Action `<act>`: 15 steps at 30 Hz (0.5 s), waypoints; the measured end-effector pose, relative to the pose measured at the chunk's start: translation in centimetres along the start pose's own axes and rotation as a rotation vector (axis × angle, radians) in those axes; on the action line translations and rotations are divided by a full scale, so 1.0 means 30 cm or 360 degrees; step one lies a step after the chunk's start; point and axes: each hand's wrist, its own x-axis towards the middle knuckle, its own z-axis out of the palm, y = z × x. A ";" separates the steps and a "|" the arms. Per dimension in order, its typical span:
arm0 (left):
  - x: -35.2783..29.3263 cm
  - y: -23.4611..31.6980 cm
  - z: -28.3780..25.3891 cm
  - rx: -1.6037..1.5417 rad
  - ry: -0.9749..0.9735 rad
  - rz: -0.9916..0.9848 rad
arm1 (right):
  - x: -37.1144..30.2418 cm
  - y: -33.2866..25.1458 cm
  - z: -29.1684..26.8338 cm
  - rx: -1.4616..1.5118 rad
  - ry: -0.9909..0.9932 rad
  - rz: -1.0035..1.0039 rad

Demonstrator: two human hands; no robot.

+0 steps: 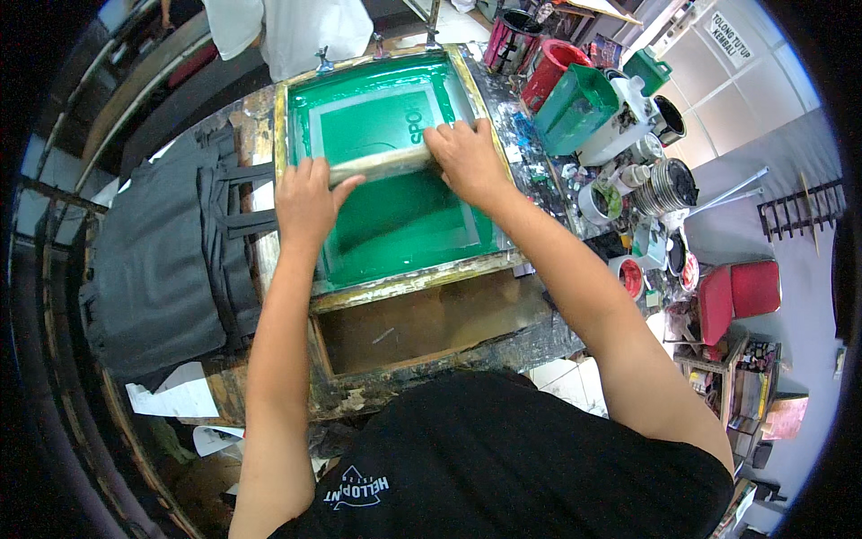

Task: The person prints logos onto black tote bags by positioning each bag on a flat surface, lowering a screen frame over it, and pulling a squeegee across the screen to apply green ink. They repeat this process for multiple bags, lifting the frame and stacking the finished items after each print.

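Both ends of a pale wooden squeegee (384, 164) are gripped, one by my left hand (303, 199) and the other by my right hand (465, 160). The squeegee lies crosswise over the green mesh of a screen printing frame (417, 272), about mid-length. Its blade is hidden under the handle and its shadow. A paler rectangle with lettering shows in the mesh beyond it, and wet green ink lines the far edge. Beside my left hand, dark grey straps run from a stack of fabric bags (166, 256) to the frame's left side.
Small clamps (324, 61) stand at the frame's far edge. On the right are a green container (575, 108), a red bucket (554, 72), a white jug (620, 121) and several paint tubs (600, 199). A shallow wooden recess (431, 331) lies nearer me. Farther right stands a red chair (754, 289).
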 end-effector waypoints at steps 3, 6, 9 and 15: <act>-0.105 0.051 -0.071 -0.0011 -0.0029 -0.0013 | -0.096 -0.060 -0.071 0.0054 -0.0169 0.0026; -0.202 0.098 -0.129 -0.0050 -0.0033 -0.0007 | -0.204 -0.115 -0.147 0.0057 -0.0139 0.0007; -0.287 0.149 -0.193 -0.0114 -0.0063 -0.0012 | -0.300 -0.161 -0.207 0.0060 -0.0138 0.0015; -0.333 0.187 -0.252 -0.0214 -0.0179 -0.0126 | -0.340 -0.185 -0.259 0.0063 -0.0202 0.0012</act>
